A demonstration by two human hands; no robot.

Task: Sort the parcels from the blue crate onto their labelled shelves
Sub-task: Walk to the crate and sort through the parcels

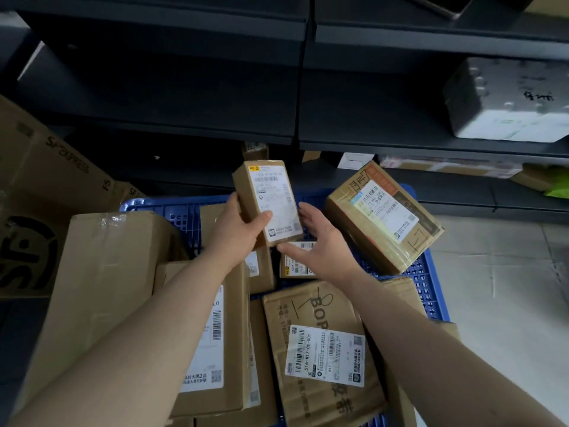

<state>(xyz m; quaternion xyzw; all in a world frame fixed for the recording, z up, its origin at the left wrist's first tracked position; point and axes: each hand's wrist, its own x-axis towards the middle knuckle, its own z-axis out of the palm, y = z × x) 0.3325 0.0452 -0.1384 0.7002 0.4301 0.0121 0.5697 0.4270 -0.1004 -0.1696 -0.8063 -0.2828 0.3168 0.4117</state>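
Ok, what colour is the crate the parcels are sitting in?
The crate is blue, with grid-pattern walls; the head view shows it best.

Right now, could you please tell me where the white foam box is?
Head view, upper right: the white foam box sits on a dark metal shelf, above the blue plastic crate.

The crate (428, 288) stands on the floor (508, 272) before the shelves (215, 97), full of parcels; a tall carton (104, 288) fills its left side; a flat parcel (320, 349) lies near the middle; a tilted parcel (385, 214) leans on its far right rim; above the centre the left grip (237, 232) holds a small parcel (268, 195), the right grip (323, 245) just right of it; an express carton (46, 186) sits left of the crate; a foam box (508, 100) rests on the shelves, far right.
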